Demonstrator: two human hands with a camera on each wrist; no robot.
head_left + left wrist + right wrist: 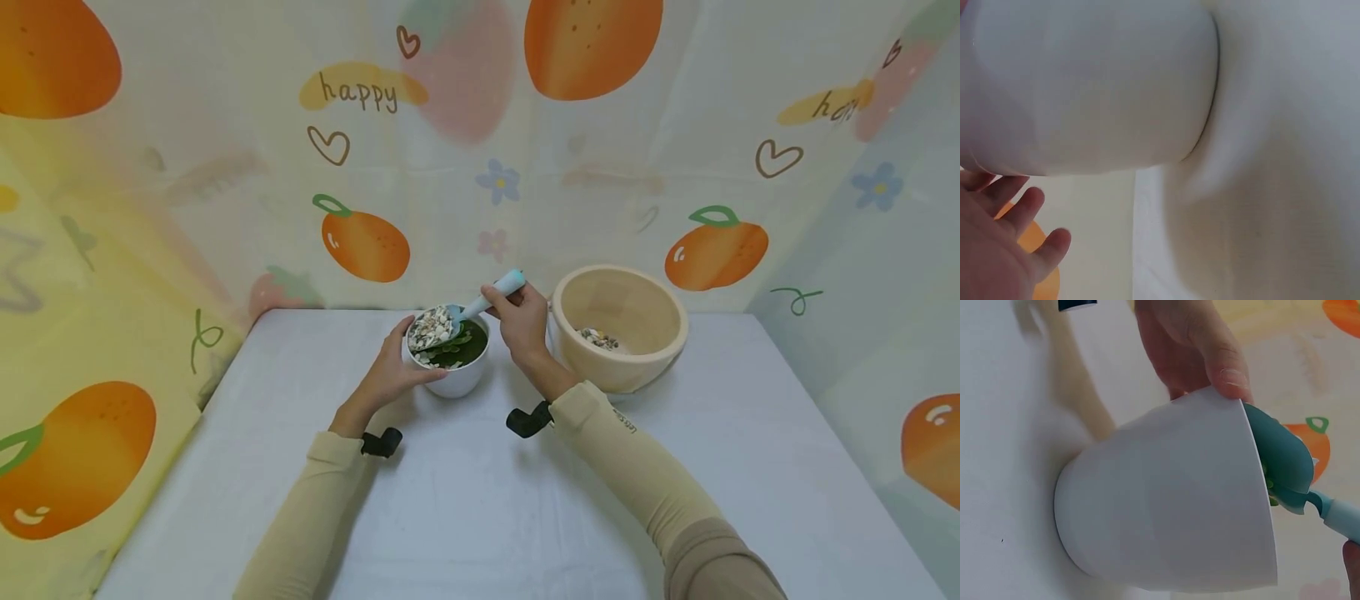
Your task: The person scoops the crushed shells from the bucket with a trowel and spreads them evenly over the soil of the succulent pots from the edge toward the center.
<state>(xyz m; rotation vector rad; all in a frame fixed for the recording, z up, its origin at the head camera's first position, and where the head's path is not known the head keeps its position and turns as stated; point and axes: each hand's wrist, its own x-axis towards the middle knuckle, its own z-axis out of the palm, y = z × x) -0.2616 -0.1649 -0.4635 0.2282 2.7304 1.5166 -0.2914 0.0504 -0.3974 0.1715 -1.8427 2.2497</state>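
Note:
A white flowerpot (459,385) stands on the table, with a green plant (467,343) and some pebbles in it. My left hand (388,365) holds the pot from the left, its thumb at the near rim and its fingers round the far side. In the right wrist view that thumb (1227,365) presses at the lip of the pot. My right hand (525,323) grips the pale blue handle of a small trowel (491,296). Its teal scoop (1282,453), heaped with mixed pebbles (433,327), is over the left part of the pot's mouth.
Just right of my right hand stands a large beige pot (652,308), with a small pile of pebbles (597,337) at its bottom. A printed cloth (450,208) hangs behind the white-covered table (450,500). Both wrists wear black camera mounts.

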